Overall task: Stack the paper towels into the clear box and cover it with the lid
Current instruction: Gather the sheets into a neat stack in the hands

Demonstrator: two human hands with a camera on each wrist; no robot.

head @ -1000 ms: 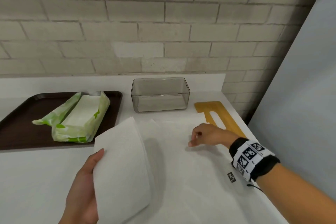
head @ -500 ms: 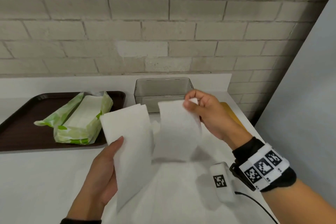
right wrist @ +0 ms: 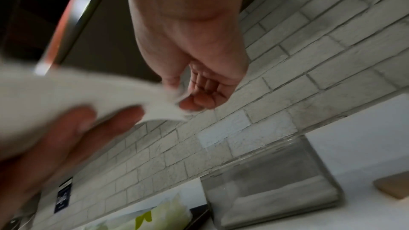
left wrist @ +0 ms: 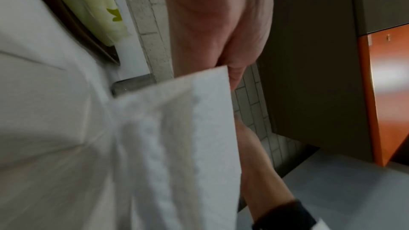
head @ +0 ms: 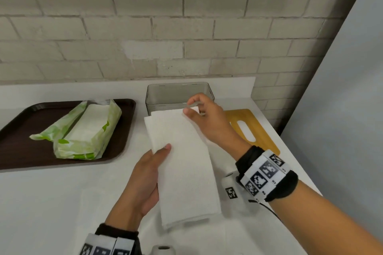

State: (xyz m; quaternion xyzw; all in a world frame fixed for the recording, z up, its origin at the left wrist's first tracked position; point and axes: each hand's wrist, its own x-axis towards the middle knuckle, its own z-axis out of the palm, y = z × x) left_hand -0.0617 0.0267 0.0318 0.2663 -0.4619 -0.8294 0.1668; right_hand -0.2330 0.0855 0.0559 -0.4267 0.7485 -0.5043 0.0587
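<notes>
Head view shows the person squaring up folded paper towels [head: 182, 163] above the table [head: 51, 203] before they go into the clear box [head: 178, 93], which stands open just behind them against the brick wall. The left hand [head: 143, 182] grips the near long edge with its thumb on top, apparently so the sheets stay aligned. The right hand [head: 207, 120] pinches the far corner between thumb and forefinger, probably to lay the top sheet flush. More towels wait in a green wrapper [head: 83, 130] on the brown tray [head: 18, 151]. A wooden board with a slot [head: 257, 130], likely the lid, lies right of the box.
</notes>
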